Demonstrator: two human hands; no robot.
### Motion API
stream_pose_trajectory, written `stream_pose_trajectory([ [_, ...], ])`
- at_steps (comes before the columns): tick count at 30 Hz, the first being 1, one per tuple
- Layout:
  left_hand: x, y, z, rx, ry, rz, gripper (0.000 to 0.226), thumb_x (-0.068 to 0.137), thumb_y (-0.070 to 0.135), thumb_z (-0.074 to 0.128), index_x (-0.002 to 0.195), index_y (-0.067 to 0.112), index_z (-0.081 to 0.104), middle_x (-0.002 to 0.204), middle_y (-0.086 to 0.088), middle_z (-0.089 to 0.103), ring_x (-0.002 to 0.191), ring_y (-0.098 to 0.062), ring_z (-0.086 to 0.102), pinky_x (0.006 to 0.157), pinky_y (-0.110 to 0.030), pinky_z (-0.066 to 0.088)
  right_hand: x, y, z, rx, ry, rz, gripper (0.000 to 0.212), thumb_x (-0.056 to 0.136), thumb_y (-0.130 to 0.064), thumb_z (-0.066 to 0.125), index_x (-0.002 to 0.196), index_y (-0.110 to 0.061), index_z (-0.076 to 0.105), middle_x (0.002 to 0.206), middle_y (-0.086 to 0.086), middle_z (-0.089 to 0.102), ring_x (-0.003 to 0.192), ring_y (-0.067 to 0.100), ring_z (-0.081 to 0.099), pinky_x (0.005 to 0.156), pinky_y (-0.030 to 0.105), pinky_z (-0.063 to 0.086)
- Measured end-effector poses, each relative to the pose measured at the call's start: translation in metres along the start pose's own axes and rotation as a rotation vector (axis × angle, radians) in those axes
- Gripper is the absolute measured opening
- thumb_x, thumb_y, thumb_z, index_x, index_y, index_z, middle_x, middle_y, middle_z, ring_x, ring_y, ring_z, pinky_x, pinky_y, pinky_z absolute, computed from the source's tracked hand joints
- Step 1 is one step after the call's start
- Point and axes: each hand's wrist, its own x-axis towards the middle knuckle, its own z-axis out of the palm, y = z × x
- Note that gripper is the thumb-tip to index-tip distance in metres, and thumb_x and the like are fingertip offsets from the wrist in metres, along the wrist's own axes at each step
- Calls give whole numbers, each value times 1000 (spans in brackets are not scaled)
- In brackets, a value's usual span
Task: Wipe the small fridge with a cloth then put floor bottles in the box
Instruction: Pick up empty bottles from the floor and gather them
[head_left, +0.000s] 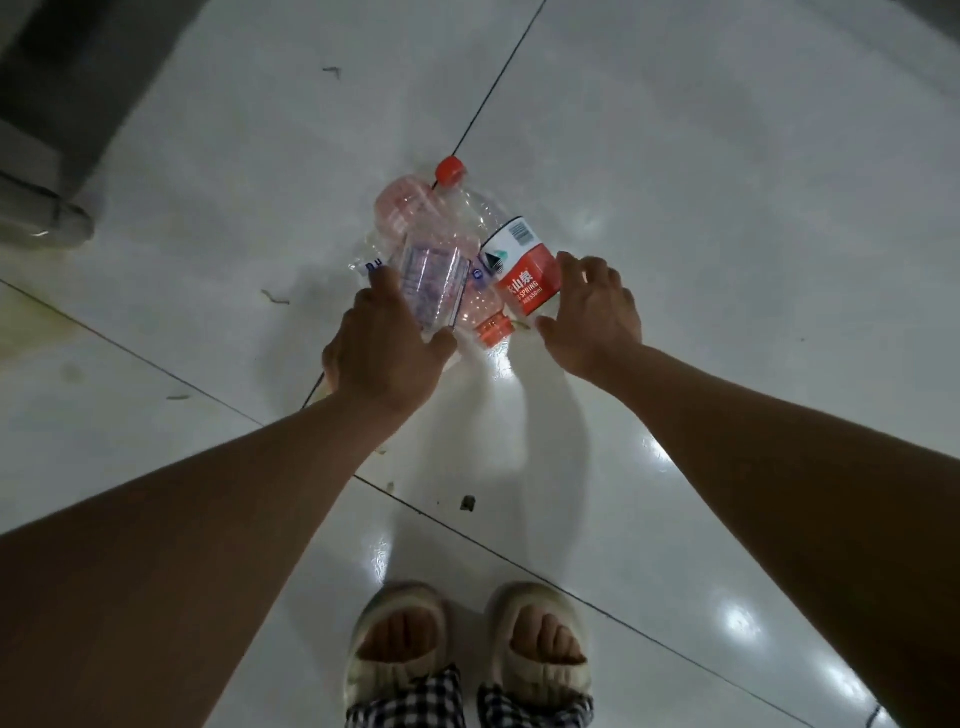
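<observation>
Slippered feet (467, 649) stand on glossy floor (727, 208); left hand (387, 343) and right hand (592, 317), fingers spread, flank empty bottles (467, 260), probably light, crushable, slippery; grip mid-body.

Bare tiled floor (727, 218) to the right of and beyond the bottle cluster (457, 260), open to approach. Left hand (384, 348) and right hand (592, 317) flanking the cluster on either side, narrow gap between them. Grey fridge corner (57, 124) blocking the far left, well apart from the bottles. Slippered feet (467, 644) closing the near side. Small scraps of debris (275, 297) on the left tiles.
</observation>
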Motion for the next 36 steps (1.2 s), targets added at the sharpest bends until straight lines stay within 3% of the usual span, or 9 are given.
stream_pose_trajectory([
  [6,26,-6,16,-16,22,27,67,76,43,69,125,13,35,116,-10,58,97,-28,58,71,-34,44,30,2,31,52,35,36,83,83,-40,69,146,-15,19,131,16,44,119,31,45,96,42,40],
  [12,21,-2,8,31,-24,3,65,78,44,68,124,13,35,116,-11,58,97,-29,60,78,-40,52,24,8,20,79,11,81,73,83,-28,72,139,-12,28,122,18,47,111,31,49,87,43,47],
  [15,12,8,-14,54,-33,-5,65,77,44,68,124,12,36,116,-12,58,100,-31,58,73,-35,44,5,9,-9,90,26,103,67,85,-30,69,135,-10,30,120,19,48,110,32,50,83,42,46],
  [19,-11,33,-64,67,-43,17,66,75,45,69,125,14,37,116,-10,59,98,-29,59,70,-32,39,-38,9,-70,106,55,120,61,87,-36,66,131,-10,33,116,17,49,106,31,52,73,37,40],
  [24,-45,83,-159,134,-43,81,65,77,46,69,123,14,37,113,-10,61,94,-28,61,70,-34,47,-105,3,-179,111,139,140,55,88,-36,61,129,-10,35,113,15,50,103,31,51,70,37,37],
  [30,-80,144,-271,188,-28,176,59,79,47,68,121,15,41,108,-9,61,85,-22,57,63,-29,42,-181,-10,-300,77,226,122,60,87,-36,62,134,-13,33,116,12,49,106,29,50,69,35,37],
  [36,-135,212,-386,189,-49,270,58,78,47,68,120,18,40,107,-7,59,91,-23,59,74,-35,51,-276,-20,-424,29,330,130,62,88,-39,60,136,-16,30,118,11,50,106,26,50,70,34,39],
])
